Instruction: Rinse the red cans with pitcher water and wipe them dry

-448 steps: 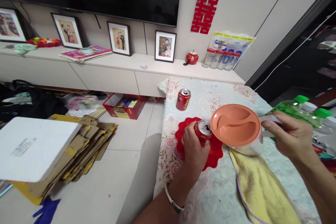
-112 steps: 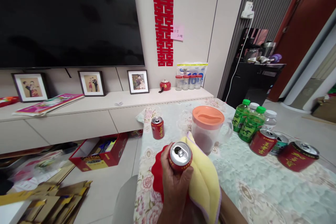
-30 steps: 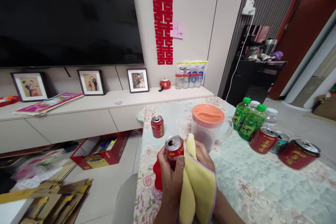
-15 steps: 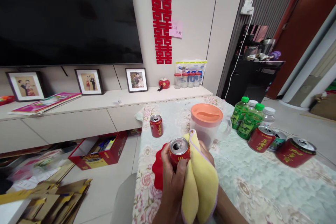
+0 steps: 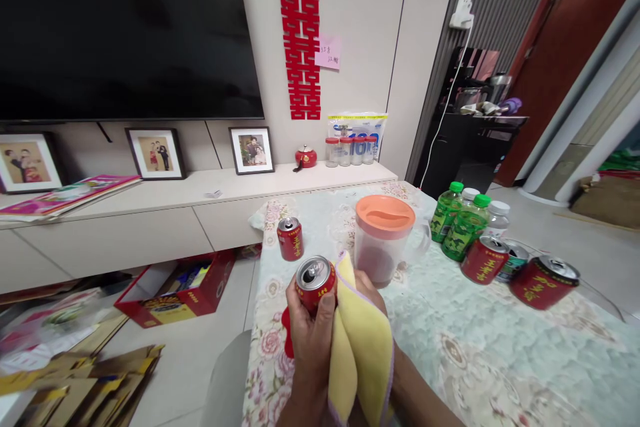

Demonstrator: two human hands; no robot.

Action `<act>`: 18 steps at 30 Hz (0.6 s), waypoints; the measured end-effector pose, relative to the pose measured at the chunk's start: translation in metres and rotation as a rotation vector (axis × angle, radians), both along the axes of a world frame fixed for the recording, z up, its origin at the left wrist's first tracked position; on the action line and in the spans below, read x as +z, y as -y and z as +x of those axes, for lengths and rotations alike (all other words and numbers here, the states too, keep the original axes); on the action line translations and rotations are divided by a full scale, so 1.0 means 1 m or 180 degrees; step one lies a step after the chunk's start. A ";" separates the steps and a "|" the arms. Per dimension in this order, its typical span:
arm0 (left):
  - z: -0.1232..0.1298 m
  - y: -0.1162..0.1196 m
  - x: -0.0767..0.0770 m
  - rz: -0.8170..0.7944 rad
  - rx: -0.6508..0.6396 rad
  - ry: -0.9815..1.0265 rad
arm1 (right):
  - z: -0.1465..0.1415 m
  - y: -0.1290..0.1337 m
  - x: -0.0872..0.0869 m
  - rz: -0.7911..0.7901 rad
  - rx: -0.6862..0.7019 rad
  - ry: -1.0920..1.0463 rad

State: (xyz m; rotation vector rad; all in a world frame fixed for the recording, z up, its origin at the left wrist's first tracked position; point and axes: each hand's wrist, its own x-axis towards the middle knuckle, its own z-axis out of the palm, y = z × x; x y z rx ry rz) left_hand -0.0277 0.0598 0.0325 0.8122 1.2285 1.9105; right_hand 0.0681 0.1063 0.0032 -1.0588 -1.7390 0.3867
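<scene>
My left hand (image 5: 311, 333) is wrapped round an opened red drink can (image 5: 316, 283), its silver top tilted toward me. Against the can's right side, my right hand (image 5: 370, 290) grips a yellow cloth (image 5: 367, 333) with a purple edge, which hangs down over the wrist and hides most of the fingers. Behind my hands stands a clear plastic pitcher (image 5: 383, 257) with an orange lid. Another red can (image 5: 291, 239) stands upright to the left on the table. Partly covered by my left hand is a red scalloped item (image 5: 287, 333).
Green-capped bottles (image 5: 465, 230) and more red cans (image 5: 544, 282) stand on the right of the cloth-covered table (image 5: 480, 353). A white cabinet (image 5: 200, 203) with picture frames runs along the wall. An open red box (image 5: 180, 290) and flattened cardboard (image 5: 85, 387) lie on the floor.
My hands, with the can and the yellow cloth, have moved a little left, covering more of the red scalloped item. The whole view has shifted slightly.
</scene>
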 end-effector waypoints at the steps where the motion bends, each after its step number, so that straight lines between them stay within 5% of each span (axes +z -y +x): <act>1: 0.000 0.000 0.002 -0.0012 -0.0008 0.0026 | 0.003 0.002 0.002 -0.0010 0.0050 0.0039; 18: 0.011 0.006 0.008 -0.0044 -0.0079 -0.0041 | 0.005 0.010 0.026 -0.0208 -0.0140 -0.0449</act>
